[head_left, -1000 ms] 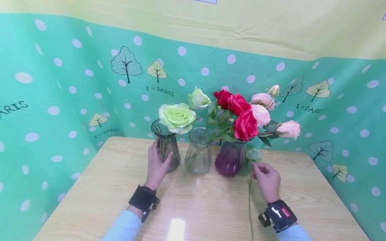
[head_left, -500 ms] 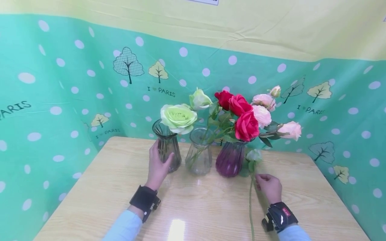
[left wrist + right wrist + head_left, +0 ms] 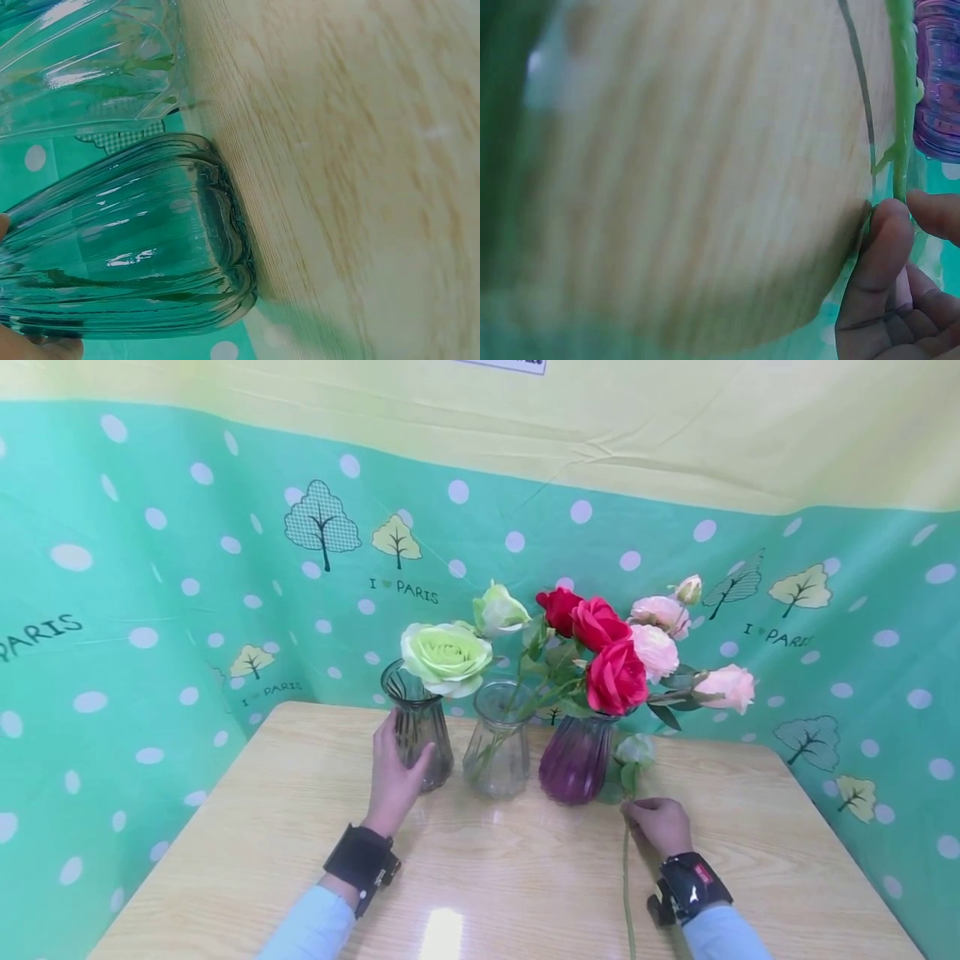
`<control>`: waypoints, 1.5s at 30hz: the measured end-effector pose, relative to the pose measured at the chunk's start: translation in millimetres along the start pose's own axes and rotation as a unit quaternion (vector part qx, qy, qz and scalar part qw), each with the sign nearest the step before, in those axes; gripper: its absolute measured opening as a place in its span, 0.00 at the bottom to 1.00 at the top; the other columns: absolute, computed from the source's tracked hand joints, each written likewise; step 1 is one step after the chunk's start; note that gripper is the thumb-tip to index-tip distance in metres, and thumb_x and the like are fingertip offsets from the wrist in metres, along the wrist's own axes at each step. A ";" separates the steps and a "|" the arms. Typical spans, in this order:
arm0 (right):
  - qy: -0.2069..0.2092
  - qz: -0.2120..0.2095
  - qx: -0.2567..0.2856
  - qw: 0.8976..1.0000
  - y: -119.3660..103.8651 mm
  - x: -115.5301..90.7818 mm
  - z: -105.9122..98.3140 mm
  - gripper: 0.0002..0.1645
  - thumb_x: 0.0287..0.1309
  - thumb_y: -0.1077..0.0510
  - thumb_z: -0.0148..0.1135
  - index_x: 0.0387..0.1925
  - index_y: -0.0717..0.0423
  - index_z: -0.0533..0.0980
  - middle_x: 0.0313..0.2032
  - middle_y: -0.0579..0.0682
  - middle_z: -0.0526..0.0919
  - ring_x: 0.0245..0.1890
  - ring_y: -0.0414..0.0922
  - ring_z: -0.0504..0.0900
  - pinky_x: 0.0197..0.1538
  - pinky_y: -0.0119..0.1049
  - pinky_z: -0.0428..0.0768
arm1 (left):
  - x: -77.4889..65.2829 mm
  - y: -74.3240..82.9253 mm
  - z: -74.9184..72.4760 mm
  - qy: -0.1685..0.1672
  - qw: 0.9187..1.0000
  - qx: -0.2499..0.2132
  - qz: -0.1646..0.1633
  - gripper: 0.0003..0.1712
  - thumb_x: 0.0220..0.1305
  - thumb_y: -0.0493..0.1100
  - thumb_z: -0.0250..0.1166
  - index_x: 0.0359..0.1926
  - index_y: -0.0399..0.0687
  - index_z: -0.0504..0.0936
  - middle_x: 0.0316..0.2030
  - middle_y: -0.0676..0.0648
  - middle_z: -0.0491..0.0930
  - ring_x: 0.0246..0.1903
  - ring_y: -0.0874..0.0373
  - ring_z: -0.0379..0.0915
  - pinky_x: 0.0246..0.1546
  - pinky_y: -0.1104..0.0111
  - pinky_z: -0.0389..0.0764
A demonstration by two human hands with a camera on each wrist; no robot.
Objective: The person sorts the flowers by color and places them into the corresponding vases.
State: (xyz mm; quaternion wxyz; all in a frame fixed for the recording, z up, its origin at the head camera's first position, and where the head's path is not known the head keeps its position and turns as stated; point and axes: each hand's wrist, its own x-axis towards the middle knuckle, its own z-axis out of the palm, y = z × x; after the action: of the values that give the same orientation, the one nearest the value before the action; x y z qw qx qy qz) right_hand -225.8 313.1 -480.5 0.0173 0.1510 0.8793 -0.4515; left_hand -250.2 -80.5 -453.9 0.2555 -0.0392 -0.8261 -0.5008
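My left hand [image 3: 393, 777] grips a dark grey ribbed glass vase [image 3: 429, 743] from its left side. The same vase [image 3: 135, 247] stands on the table in the left wrist view, with fingertips at its left edge. My right hand [image 3: 662, 825] pinches the green stem [image 3: 627, 885] of a pale whitish flower [image 3: 636, 748]. This flower's head lies low, to the right of the purple vase. In the right wrist view, thumb and finger meet on the stem [image 3: 902, 105], just above the tabletop. The stem's lower end runs out of the head view.
A clear vase [image 3: 497, 768] with stems inside stands in the middle. Right of it is a purple vase [image 3: 574, 764]. Light green roses [image 3: 447, 657], red roses [image 3: 617, 677] and pink flowers [image 3: 654, 652] spread above the vases. A patterned cloth [image 3: 225, 760] hangs behind the wooden table [image 3: 487, 877].
My right hand has slid down from near the flower's head, come off the stem, and now pinches it lower. My left hand stays on the grey vase. The view has shifted slightly.
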 end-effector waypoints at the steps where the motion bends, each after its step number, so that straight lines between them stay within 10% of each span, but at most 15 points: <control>1: -0.003 0.003 0.002 1.000 -0.1 0.6 -0.2 0.26 0.57 0.52 0.61 0.44 0.74 0.76 0.24 0.52 0.84 0.22 0.40 0.80 0.26 0.32 0.80 | -0.1 0.3 0.2 -0.001 1.000 0.000 -0.001 0.46 0.61 0.46 0.62 0.72 0.44 0.46 0.68 0.38 0.53 0.67 0.45 0.53 0.68 0.51 0.60; 16: -0.013 -0.001 0.205 0.979 -27.6 -22.7 -18.0 0.26 0.61 0.63 0.52 0.53 0.83 0.63 0.24 0.48 0.82 0.23 0.36 0.82 0.34 0.29 0.85 | -0.3 -1.0 1.7 0.009 1.000 0.002 0.011 0.47 0.59 0.44 0.64 0.71 0.41 0.47 0.67 0.36 0.54 0.65 0.41 0.55 0.66 0.47 0.62; 21: 0.004 0.006 0.303 0.953 -41.3 -36.1 -21.0 0.23 0.62 0.63 0.54 0.53 0.76 0.64 0.24 0.43 0.82 0.27 0.35 0.84 0.41 0.28 0.85 | -1.7 -0.5 0.1 0.002 1.000 -0.004 0.005 0.46 0.60 0.45 0.64 0.71 0.40 0.47 0.67 0.36 0.53 0.66 0.42 0.54 0.67 0.48 0.61; 28: 0.001 -0.108 0.420 0.901 -31.0 -35.0 -7.7 0.16 0.58 0.60 0.61 0.44 0.69 0.71 0.31 0.55 0.86 0.34 0.47 0.87 0.43 0.36 0.85 | 0.1 0.6 -0.3 0.000 1.000 0.002 0.008 0.47 0.60 0.45 0.63 0.72 0.42 0.46 0.68 0.36 0.52 0.67 0.42 0.53 0.68 0.49 0.60; 32: 0.053 -0.110 0.431 0.894 -63.0 -62.6 -0.1 0.19 0.55 0.57 0.65 0.40 0.66 0.68 0.30 0.51 0.86 0.34 0.45 0.87 0.44 0.36 0.84 | 0.2 1.7 0.1 -0.004 1.000 0.001 0.004 0.47 0.61 0.45 0.63 0.72 0.43 0.45 0.68 0.36 0.52 0.67 0.43 0.53 0.68 0.49 0.59; 40: 0.113 -0.120 0.509 0.845 -117.1 -99.4 5.7 0.13 0.56 0.62 0.63 0.38 0.64 0.68 0.25 0.49 0.86 0.29 0.42 0.87 0.42 0.35 0.84 | 0.1 2.9 0.0 -0.008 1.000 0.003 -0.006 0.46 0.61 0.46 0.63 0.72 0.43 0.45 0.68 0.38 0.52 0.67 0.45 0.53 0.69 0.51 0.60; 45: 0.135 -0.155 0.583 0.786 -144.0 -106.5 5.7 0.09 0.54 0.66 0.63 0.35 0.68 0.73 0.26 0.54 0.85 0.29 0.46 0.87 0.40 0.37 0.85 | 0.5 1.9 -1.1 -0.010 1.000 0.004 -0.007 0.46 0.61 0.46 0.62 0.72 0.42 0.45 0.68 0.38 0.52 0.68 0.44 0.52 0.69 0.51 0.59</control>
State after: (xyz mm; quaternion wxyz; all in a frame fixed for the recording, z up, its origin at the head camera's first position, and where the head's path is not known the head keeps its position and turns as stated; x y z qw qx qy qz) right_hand -165.4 203.2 -352.5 -0.2632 0.0539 0.4533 -0.8499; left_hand -249.6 -80.6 -451.7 0.2438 -0.0377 -0.8310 -0.4985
